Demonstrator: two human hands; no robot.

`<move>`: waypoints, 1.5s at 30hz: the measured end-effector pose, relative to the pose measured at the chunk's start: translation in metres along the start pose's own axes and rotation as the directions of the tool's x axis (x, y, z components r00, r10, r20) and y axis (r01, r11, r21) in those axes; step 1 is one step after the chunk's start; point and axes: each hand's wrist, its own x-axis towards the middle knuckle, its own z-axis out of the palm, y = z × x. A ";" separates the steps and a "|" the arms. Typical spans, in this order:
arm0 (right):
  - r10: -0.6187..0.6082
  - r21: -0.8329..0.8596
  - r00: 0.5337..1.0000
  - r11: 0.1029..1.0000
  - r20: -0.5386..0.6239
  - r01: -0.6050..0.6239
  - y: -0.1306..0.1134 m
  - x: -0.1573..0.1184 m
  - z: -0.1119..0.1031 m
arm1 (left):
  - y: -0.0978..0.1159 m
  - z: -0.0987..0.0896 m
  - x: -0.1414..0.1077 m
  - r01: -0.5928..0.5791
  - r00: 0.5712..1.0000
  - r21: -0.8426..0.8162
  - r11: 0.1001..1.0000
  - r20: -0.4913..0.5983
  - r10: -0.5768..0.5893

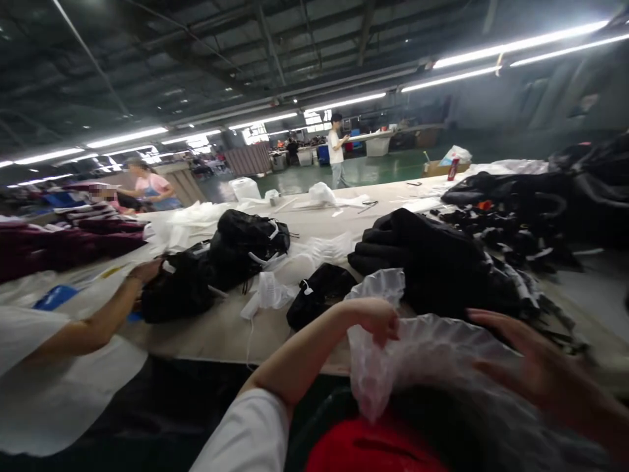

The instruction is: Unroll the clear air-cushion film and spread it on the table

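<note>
A length of clear, puffy bubble wrap point(432, 341) hangs in front of me over the table's near edge. My left hand point(376, 318) is closed on its left part, with a flap standing up behind the knuckles. To the right, my right hand point(525, 357) is somewhat blurred, its fingers stretched out along the film; whether they press on it I cannot tell. A small black pouch point(322, 295) with a white tag lies just beyond my left forearm. Behind the film rises a large pile of folded black fabric point(427, 262). Something red point(368, 446) shows low in front of me.
On the left, a co-worker's hand point(147, 270) touches a black bag point(179, 288). Another black bag point(250, 239) stands behind it. White wrapping point(272, 292) lies mid-table point(221, 334). Black pieces heap at right, near a red can point(453, 169). People stand farther back.
</note>
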 end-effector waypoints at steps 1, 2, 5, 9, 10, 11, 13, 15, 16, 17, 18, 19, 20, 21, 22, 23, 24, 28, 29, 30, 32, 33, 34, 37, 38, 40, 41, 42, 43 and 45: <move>-0.059 -0.030 0.998 0.998 0.023 0.060 -0.009 0.004 0.009 | 0.006 -0.006 0.000 -0.028 0.999 -0.058 0.998 0.016 0.029; -0.097 -0.027 0.991 0.995 0.095 0.100 -0.018 0.010 0.020 | 0.010 -0.012 0.000 -0.059 0.997 -0.120 0.991 0.035 0.063; -0.043 0.160 0.943 0.987 0.329 -0.011 -0.032 0.032 0.053 | 0.013 -0.029 -0.004 -0.108 0.989 -0.216 0.970 0.080 0.128; -0.011 0.396 0.911 0.903 0.413 -0.169 -0.019 0.034 0.051 | -0.014 -0.042 -0.014 0.058 0.995 0.047 0.997 0.082 -0.062; -0.001 0.402 0.917 0.899 0.400 -0.175 -0.013 0.030 0.045 | -0.025 -0.044 -0.017 0.122 0.990 0.114 0.986 0.056 -0.129; 0.020 0.395 0.921 0.899 0.388 -0.187 -0.005 0.025 0.037 | -0.036 -0.046 -0.019 0.181 0.982 0.155 0.971 0.023 -0.186; 0.071 0.381 0.926 0.898 0.370 -0.221 0.009 0.014 0.023 | -0.059 -0.050 -0.022 0.261 0.965 0.175 0.949 -0.041 -0.257; 0.124 0.374 0.930 0.891 0.347 -0.258 0.020 0.005 0.014 | -0.079 -0.055 -0.024 0.292 0.956 0.103 0.951 -0.050 -0.288; 0.147 0.373 0.930 0.886 0.337 -0.275 0.024 0.002 0.010 | -0.087 -0.059 -0.025 0.311 0.950 0.034 0.950 -0.033 -0.310; 0.166 0.371 0.929 0.882 0.330 -0.289 0.028 0.000 0.008 | -0.093 -0.063 -0.025 0.335 0.942 -0.044 0.941 -0.002 -0.336; 0.183 0.370 0.928 0.879 0.326 -0.303 0.032 -0.001 0.006 | -0.099 -0.067 -0.026 0.362 0.932 -0.128 0.923 0.043 -0.359; 0.197 0.367 0.925 0.875 0.326 -0.315 0.034 -0.003 0.004 | -0.102 -0.071 -0.025 0.392 0.920 -0.203 0.897 0.090 -0.381; 0.211 0.361 0.922 0.873 0.325 -0.327 0.036 -0.004 0.003 | -0.105 -0.075 -0.025 0.423 0.906 -0.254 0.870 0.137 -0.400; 0.225 0.352 0.920 0.873 0.321 -0.337 0.038 -0.005 0.002 | -0.108 -0.079 -0.024 0.443 0.896 -0.286 0.850 0.176 -0.408; 0.240 0.339 0.919 0.876 0.313 -0.344 0.040 -0.007 0.000 | -0.109 -0.083 -0.023 0.444 0.895 -0.310 0.841 0.203 -0.397; 0.252 0.326 0.919 0.879 0.302 -0.348 0.041 -0.009 -0.001 | -0.110 -0.087 -0.023 0.427 0.902 -0.334 0.840 0.222 -0.370; 0.261 0.316 0.921 0.882 0.289 -0.349 0.042 -0.010 -0.002 | -0.110 -0.091 -0.022 0.403 0.912 -0.359 0.842 0.235 -0.337; 0.286 0.302 0.921 0.883 0.264 -0.360 0.047 -0.020 -0.006 | -0.104 -0.106 -0.022 0.341 0.932 -0.477 0.810 0.281 -0.227; 0.299 0.295 0.918 0.881 0.261 -0.371 0.049 -0.023 -0.007 | -0.101 -0.109 -0.022 0.346 0.928 -0.483 0.804 0.301 -0.218; 0.311 0.286 0.915 0.880 0.257 -0.380 0.053 -0.026 -0.008 | -0.098 -0.112 -0.022 0.346 0.925 -0.478 0.807 0.317 -0.209; 0.323 0.279 0.913 0.879 0.251 -0.387 0.060 -0.032 -0.009 | -0.093 -0.113 -0.022 0.309 0.924 -0.442 0.842 0.348 -0.156; 0.326 0.281 0.913 0.877 0.246 -0.389 0.064 -0.036 -0.010 | -0.092 -0.112 -0.021 0.275 0.924 -0.421 0.864 0.365 -0.116; 0.329 0.288 0.914 0.874 0.238 -0.390 0.067 -0.039 -0.010 | -0.092 -0.111 -0.021 0.238 0.919 -0.401 0.885 0.388 -0.072; 0.336 0.316 0.918 0.865 0.209 -0.389 0.074 -0.048 -0.010 | -0.092 -0.104 -0.016 0.184 0.910 -0.315 0.931 0.414 -0.040; 0.338 0.323 0.919 0.863 0.202 -0.389 0.075 -0.050 -0.009 | -0.091 -0.103 -0.013 0.189 0.930 -0.258 0.948 0.358 -0.087; 0.337 0.338 0.918 0.857 0.207 -0.390 0.074 -0.054 -0.007 | -0.083 -0.104 -0.005 0.221 0.968 -0.129 0.967 0.152 -0.201; 0.337 0.338 0.917 0.855 0.214 -0.393 0.074 -0.055 -0.006 | -0.075 -0.105 0.001 0.243 0.970 -0.064 0.968 -0.002 -0.244; 0.338 0.334 0.915 0.855 0.220 -0.397 0.072 -0.055 -0.004 | -0.063 -0.106 0.008 0.250 0.954 -0.012 0.968 -0.165 -0.249; 0.339 0.324 0.914 0.858 0.224 -0.398 0.069 -0.055 -0.002 | -0.048 -0.106 0.016 0.225 0.926 0.027 0.974 -0.316 -0.205; 0.338 0.299 0.909 0.866 0.243 -0.402 0.062 -0.053 0.001 | -0.010 -0.097 0.035 0.063 0.857 0.129 0.990 -0.516 0.013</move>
